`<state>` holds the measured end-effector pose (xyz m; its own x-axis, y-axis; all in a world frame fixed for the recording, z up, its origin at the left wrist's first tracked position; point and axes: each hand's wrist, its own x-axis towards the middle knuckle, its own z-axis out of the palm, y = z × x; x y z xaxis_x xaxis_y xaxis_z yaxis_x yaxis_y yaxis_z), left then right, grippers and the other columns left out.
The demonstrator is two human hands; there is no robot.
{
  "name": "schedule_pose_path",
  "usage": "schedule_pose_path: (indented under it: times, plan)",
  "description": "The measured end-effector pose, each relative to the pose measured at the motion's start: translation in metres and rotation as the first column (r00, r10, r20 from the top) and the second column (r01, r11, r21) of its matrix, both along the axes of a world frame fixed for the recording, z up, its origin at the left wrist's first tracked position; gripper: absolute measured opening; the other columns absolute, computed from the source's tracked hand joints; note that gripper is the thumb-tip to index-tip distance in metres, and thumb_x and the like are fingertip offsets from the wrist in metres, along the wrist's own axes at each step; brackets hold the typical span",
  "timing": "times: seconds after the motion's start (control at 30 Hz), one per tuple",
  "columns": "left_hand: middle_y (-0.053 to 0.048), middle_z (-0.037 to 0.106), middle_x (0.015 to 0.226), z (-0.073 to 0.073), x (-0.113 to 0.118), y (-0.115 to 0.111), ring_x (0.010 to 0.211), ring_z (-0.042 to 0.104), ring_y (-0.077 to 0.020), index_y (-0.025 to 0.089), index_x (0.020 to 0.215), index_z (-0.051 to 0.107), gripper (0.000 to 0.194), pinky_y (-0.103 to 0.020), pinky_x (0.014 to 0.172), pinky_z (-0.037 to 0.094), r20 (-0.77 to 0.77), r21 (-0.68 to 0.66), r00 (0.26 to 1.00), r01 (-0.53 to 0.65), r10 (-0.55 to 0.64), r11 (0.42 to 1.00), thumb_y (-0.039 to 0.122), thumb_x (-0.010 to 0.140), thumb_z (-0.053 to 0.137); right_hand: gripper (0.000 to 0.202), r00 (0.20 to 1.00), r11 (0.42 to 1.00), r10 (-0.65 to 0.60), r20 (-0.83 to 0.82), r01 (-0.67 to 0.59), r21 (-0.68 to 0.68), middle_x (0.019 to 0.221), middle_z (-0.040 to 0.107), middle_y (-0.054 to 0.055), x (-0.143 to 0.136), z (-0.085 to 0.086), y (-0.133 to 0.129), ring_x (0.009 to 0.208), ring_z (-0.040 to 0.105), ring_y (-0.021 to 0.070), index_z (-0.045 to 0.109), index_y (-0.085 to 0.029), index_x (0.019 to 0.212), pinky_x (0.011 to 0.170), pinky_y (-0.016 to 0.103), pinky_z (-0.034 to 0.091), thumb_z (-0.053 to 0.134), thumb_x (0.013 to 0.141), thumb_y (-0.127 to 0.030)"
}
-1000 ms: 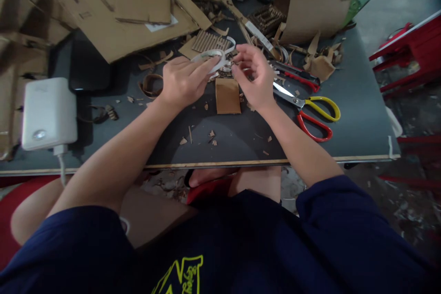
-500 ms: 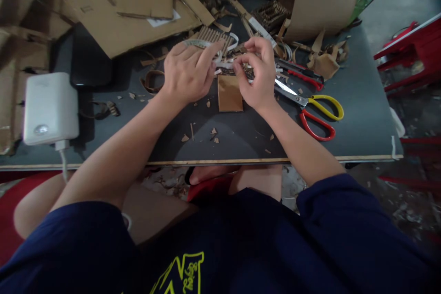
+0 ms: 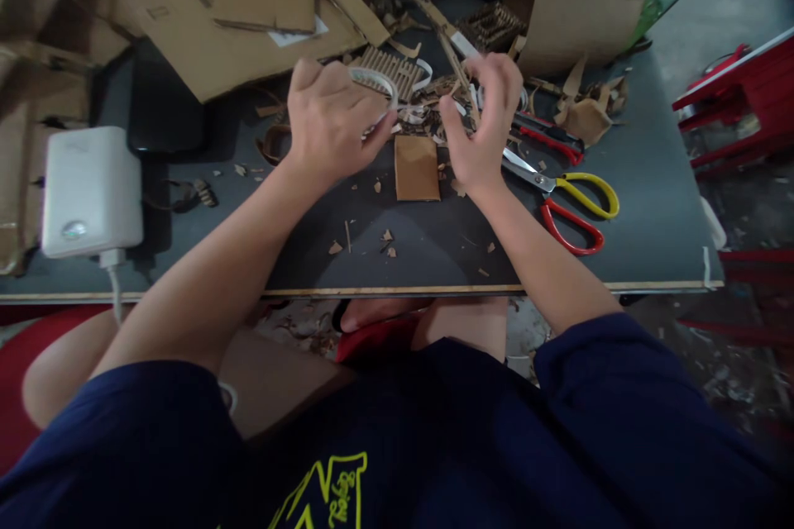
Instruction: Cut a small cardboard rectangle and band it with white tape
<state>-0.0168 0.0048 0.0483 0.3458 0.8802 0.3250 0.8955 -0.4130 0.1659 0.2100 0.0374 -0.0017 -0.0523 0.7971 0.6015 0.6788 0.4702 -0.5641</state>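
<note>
My left hand [image 3: 332, 116] is closed around a roll of white tape [image 3: 392, 91], whose rim shows past the fingers. My right hand [image 3: 480, 120] is raised over the scraps, thumb and fingers apart, and I see nothing in its grasp. Between and below the two hands lies a small brown cardboard square [image 3: 417, 169], flat on the dark table. Just behind the tape sits a ribbed cardboard piece [image 3: 390, 70] with a curled white strip [image 3: 424, 76] at its right side.
Scissors [image 3: 546, 182] with one yellow and one red handle lie to the right, beside a red cutter [image 3: 552, 136]. A cardboard tube [image 3: 576, 8] and cardboard sheets [image 3: 260, 50] are at the back. On the left are a white power bank [image 3: 93, 194] and a black object [image 3: 165, 103].
My hands have moved apart: the right one shifted rightward and its fingers opened wider. More of the tape roll now shows at my left hand.
</note>
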Motion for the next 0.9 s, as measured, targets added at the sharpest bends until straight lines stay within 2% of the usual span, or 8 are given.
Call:
schedule_pose_path:
  times: [0.07,0.1,0.2,0.3,0.43,0.6,0.8,0.9]
  plan:
    - [-0.014,0.071,0.101,-0.003,0.001,0.001,0.116,0.055,-0.0391,0.025,0.098,0.071,0.055,-0.067,0.098,0.029,0.022,-0.011,0.998,0.054,-0.053,0.998,0.063,0.098,0.031,0.073,1.0,0.999,-0.023,-0.011,0.024,0.034,0.16,0.033,0.006,-0.003,0.009,-0.009,0.158,0.018,0.0313,0.019,-0.043,0.155,0.12,0.061,0.037,0.032,0.092,-0.076]
    - [-0.014,0.071,0.1,-0.004,0.001,0.001,0.116,0.055,-0.0393,0.024,0.1,0.071,0.055,-0.067,0.098,0.029,0.034,-0.008,0.996,0.082,-0.081,0.997,0.063,0.098,0.032,0.073,0.999,0.999,-0.009,0.033,0.008,0.043,0.162,0.033,0.004,-0.005,0.014,-0.014,0.158,0.016,0.0303,0.016,-0.044,0.156,0.121,0.06,0.036,0.035,0.092,-0.075]
    - [-0.014,0.071,0.1,-0.008,0.002,0.003,0.116,0.055,-0.0387,0.023,0.112,0.071,0.058,-0.067,0.097,0.03,0.015,0.01,0.989,0.147,-0.148,0.989,0.061,0.1,0.029,0.06,0.964,0.99,0.129,0.231,-0.138,0.023,0.161,0.038,-0.002,-0.008,0.024,-0.024,0.158,0.019,0.028,0.034,-0.046,0.149,0.125,0.056,0.033,0.04,0.094,-0.069]
    - [-0.012,0.07,0.093,-0.011,0.001,0.003,0.109,0.056,-0.0354,0.025,0.107,0.072,0.056,-0.065,0.097,0.032,0.031,0.036,0.984,0.176,-0.177,0.984,0.059,0.101,0.028,0.042,0.925,0.97,0.235,0.297,-0.241,-0.019,0.153,0.05,-0.003,-0.011,0.022,-0.024,0.155,0.028,0.0283,0.058,-0.044,0.131,0.125,0.059,0.034,0.043,0.096,-0.061]
    - [-0.011,0.069,0.088,-0.014,0.003,0.003,0.106,0.056,-0.0347,0.025,0.103,0.072,0.052,-0.064,0.095,0.032,0.008,0.063,0.99,0.141,-0.142,0.988,0.056,0.101,0.03,0.037,0.941,0.965,0.261,0.215,-0.261,-0.03,0.127,0.068,0.004,-0.011,0.009,-0.017,0.143,0.047,0.0295,0.068,-0.037,0.112,0.12,0.062,0.039,0.042,0.098,-0.058]
    - [-0.009,0.061,0.072,-0.012,0.011,0.0,0.102,0.058,-0.0356,0.021,0.083,0.069,0.055,-0.065,0.095,0.03,0.033,0.006,0.998,0.053,-0.054,0.999,0.067,0.096,0.041,0.041,0.944,0.958,0.288,0.161,-0.284,-0.05,0.11,0.071,0.008,-0.01,0.008,-0.019,0.13,0.056,0.0296,0.067,-0.032,0.101,0.115,0.061,0.043,0.037,0.099,-0.061]
    - [-0.004,0.054,0.064,-0.01,0.01,-0.004,0.096,0.062,-0.0313,0.024,0.086,0.066,0.051,-0.062,0.093,0.038,0.044,-0.03,0.993,0.114,-0.112,0.993,0.066,0.097,0.04,0.047,0.938,0.929,0.344,0.049,-0.332,-0.163,0.098,0.07,0.005,-0.013,0.016,-0.019,0.109,0.064,0.0264,0.065,-0.027,0.093,0.11,0.057,0.047,0.041,0.095,-0.069]
    - [-0.002,0.052,0.06,-0.013,0.003,-0.004,0.088,0.065,-0.0276,0.028,0.096,0.068,0.044,-0.057,0.087,0.045,0.047,0.027,0.98,0.192,-0.193,0.981,0.059,0.101,0.038,0.049,0.909,0.893,0.41,-0.072,-0.416,-0.17,0.091,0.069,0.004,-0.017,0.012,-0.015,0.1,0.065,0.0234,0.065,-0.026,0.09,0.105,0.052,0.052,0.045,0.092,-0.071]
